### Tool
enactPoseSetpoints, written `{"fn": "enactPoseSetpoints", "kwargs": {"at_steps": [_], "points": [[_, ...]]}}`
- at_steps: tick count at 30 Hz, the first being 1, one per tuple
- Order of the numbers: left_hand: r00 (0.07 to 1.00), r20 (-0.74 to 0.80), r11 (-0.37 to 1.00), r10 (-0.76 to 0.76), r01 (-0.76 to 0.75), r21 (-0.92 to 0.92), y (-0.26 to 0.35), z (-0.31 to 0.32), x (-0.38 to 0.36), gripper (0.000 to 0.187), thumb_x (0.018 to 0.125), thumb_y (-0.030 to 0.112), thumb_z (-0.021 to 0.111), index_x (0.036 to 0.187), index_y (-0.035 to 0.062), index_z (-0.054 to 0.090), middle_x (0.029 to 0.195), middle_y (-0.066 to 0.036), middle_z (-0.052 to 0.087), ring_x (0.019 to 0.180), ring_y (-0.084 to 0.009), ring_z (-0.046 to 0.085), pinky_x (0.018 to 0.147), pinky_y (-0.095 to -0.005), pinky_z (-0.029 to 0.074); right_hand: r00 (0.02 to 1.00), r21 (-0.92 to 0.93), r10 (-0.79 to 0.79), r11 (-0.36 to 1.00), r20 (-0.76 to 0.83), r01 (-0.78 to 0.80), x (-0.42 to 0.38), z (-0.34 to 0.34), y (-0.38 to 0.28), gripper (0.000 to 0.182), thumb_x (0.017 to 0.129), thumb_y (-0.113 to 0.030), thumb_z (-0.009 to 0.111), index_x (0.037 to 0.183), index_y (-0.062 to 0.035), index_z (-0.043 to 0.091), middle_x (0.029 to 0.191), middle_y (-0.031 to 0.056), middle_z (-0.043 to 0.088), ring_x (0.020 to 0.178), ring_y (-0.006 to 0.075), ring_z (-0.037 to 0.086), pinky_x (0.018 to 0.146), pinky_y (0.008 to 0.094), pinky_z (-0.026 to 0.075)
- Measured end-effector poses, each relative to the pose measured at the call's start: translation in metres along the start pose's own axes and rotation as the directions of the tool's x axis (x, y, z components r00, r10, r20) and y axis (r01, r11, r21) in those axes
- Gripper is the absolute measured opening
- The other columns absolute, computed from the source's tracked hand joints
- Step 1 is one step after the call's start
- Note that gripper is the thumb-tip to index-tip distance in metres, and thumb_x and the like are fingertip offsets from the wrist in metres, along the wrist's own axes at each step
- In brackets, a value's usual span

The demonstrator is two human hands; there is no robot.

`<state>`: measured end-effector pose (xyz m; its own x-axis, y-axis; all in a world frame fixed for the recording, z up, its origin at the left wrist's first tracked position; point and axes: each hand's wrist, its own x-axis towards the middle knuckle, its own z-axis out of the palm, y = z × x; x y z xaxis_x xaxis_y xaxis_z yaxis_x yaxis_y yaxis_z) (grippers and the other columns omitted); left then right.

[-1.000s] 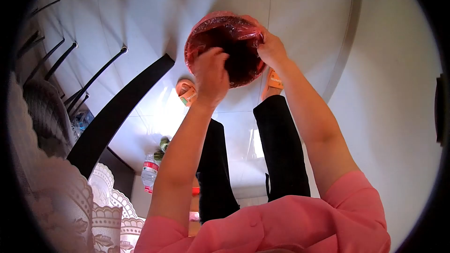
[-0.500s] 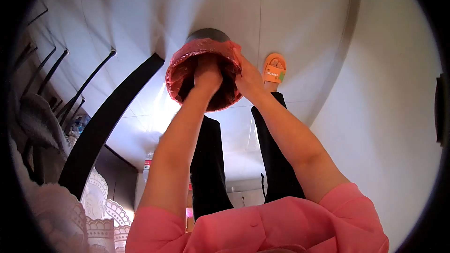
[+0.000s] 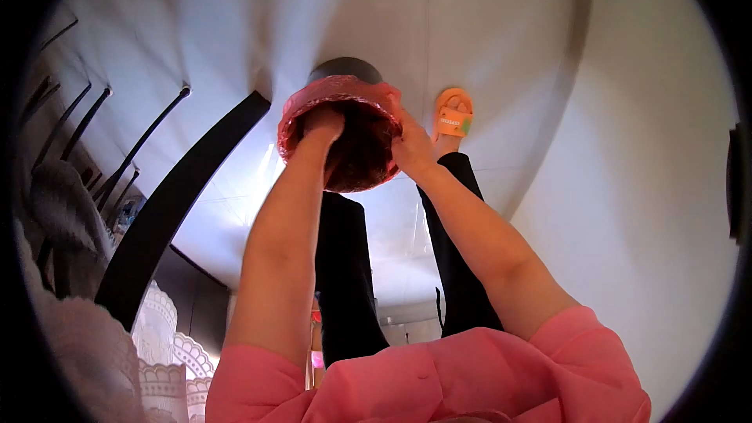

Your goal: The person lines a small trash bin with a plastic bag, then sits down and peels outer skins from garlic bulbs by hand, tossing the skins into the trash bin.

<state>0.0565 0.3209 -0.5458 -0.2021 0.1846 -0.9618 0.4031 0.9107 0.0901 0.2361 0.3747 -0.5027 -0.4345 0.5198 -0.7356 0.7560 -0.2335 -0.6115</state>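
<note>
A grey trash can (image 3: 345, 70) is tilted with its mouth towards me, lined with a red plastic trash bag (image 3: 337, 88) folded over the rim. My left hand (image 3: 323, 121) reaches inside the mouth, at the left side of the lining. Its fingers are hidden in there. At the right edge of the rim, my right hand (image 3: 413, 145) is closed on the bag where it wraps over the can. The inside of the can looks dark.
A foot in an orange slipper (image 3: 453, 113) stands on the pale floor (image 3: 501, 39) right of the can. At left are a curved black table leg (image 3: 184, 204), several thin dark legs and a white lace cloth (image 3: 157, 321). A pale wall (image 3: 627, 188) rises at right.
My left hand has moved left inside the can, from the middle towards the left side of the lining. The can sits slightly lower in view. My right hand stays at the right rim.
</note>
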Motion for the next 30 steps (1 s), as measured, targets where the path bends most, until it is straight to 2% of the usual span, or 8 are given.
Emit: {"fn": "enactPoseSetpoints", "kwargs": {"at_steps": [2,4,6,10,13,15,25,30], "points": [[0.971,-0.204,0.991,0.128,-0.121,0.048,-0.022,0.041,0.000,0.042,0.092,0.018,0.039,0.132,0.0072,0.044,0.136,-0.017,0.044,0.125,-0.0304,0.043,0.105,-0.0398,0.034,1.000,0.034,0.027,0.999,-0.016,-0.027,-0.004,-0.005,-0.009,0.072,0.073,0.009,0.042,0.140,-0.0150,0.034,0.134,0.0171,0.046,0.122,0.0345,0.045,0.101,0.0388,0.037],[0.975,-0.156,0.987,0.157,-0.160,-0.010,-0.005,0.039,-0.055,0.041,0.089,0.019,0.045,0.127,0.0060,0.048,0.133,-0.020,0.045,0.122,-0.0366,0.043,0.103,-0.0418,0.035,0.997,0.029,-0.054,0.998,-0.062,0.055,-0.012,0.000,0.000,0.071,0.073,0.009,0.042,0.140,-0.0149,0.035,0.135,0.0171,0.045,0.123,0.0344,0.044,0.101,0.0384,0.037],[0.820,-0.392,0.894,0.418,-0.449,0.013,-0.017,0.062,-0.091,0.034,0.085,0.015,0.049,0.114,-0.0015,0.055,0.118,-0.026,0.053,0.110,-0.0421,0.049,0.098,-0.0451,0.038,0.991,0.008,-0.092,0.996,-0.097,0.093,-0.024,-0.004,-0.005,0.068,0.074,0.008,0.041,0.139,-0.0135,0.036,0.134,0.0179,0.046,0.122,0.0348,0.045,0.100,0.0381,0.038],[0.737,-0.454,0.797,0.501,-0.597,-0.088,-0.021,0.067,-0.183,0.026,0.084,0.011,0.052,0.107,0.0001,0.054,0.112,-0.023,0.055,0.106,-0.0398,0.051,0.095,-0.0445,0.039,0.995,0.005,-0.030,1.000,-0.091,0.030,-0.056,-0.023,-0.011,0.066,0.077,0.005,0.042,0.139,-0.0157,0.035,0.125,0.0208,0.052,0.115,0.0371,0.050,0.096,0.0397,0.041],[0.734,-0.476,0.777,0.484,-0.611,-0.151,-0.019,0.063,-0.246,0.023,0.083,0.011,0.055,0.104,0.0013,0.056,0.105,-0.018,0.059,0.100,-0.0359,0.055,0.088,-0.0419,0.044,0.990,-0.078,0.020,0.996,-0.138,-0.031,-0.093,-0.053,-0.035,0.064,0.079,0.002,0.042,0.138,-0.0183,0.036,0.114,0.0262,0.056,0.105,0.0426,0.053,0.089,0.0439,0.044],[0.787,-0.448,0.813,0.425,-0.549,-0.194,-0.015,0.054,-0.285,0.023,0.084,0.013,0.056,0.104,0.0020,0.057,0.103,-0.016,0.061,0.097,-0.0340,0.057,0.085,-0.0407,0.046,0.980,-0.093,0.149,0.982,-0.136,-0.162,-0.114,-0.073,-0.048,0.057,0.077,-0.002,0.044,0.133,-0.0097,0.042,0.119,0.0246,0.055,0.110,0.0397,0.053,0.094,0.0421,0.042],[0.750,-0.454,0.799,0.482,-0.589,-0.124,-0.030,-0.024,-0.403,0.027,0.088,0.022,0.054,0.109,0.0061,0.058,0.109,-0.014,0.059,0.102,-0.0311,0.057,0.087,-0.0397,0.046,0.968,-0.062,-0.018,0.998,-0.250,0.002,-0.174,-0.141,-0.119,0.053,0.074,0.001,0.041,0.127,-0.0062,0.049,0.114,0.0194,0.060,0.110,0.0346,0.055,0.096,0.0385,0.041],[0.739,-0.611,0.847,0.283,-0.492,-0.202,-0.060,-0.040,-0.453,0.029,0.085,0.025,0.054,0.107,0.0068,0.058,0.105,-0.014,0.061,0.099,-0.0332,0.058,0.083,-0.0420,0.047,0.966,-0.073,-0.180,0.983,-0.187,0.169,-0.171,-0.181,-0.153,0.050,0.074,0.001,0.042,0.123,-0.0044,0.051,0.110,0.0182,0.062,0.106,0.0320,0.057,0.091,0.0365,0.043]]}}
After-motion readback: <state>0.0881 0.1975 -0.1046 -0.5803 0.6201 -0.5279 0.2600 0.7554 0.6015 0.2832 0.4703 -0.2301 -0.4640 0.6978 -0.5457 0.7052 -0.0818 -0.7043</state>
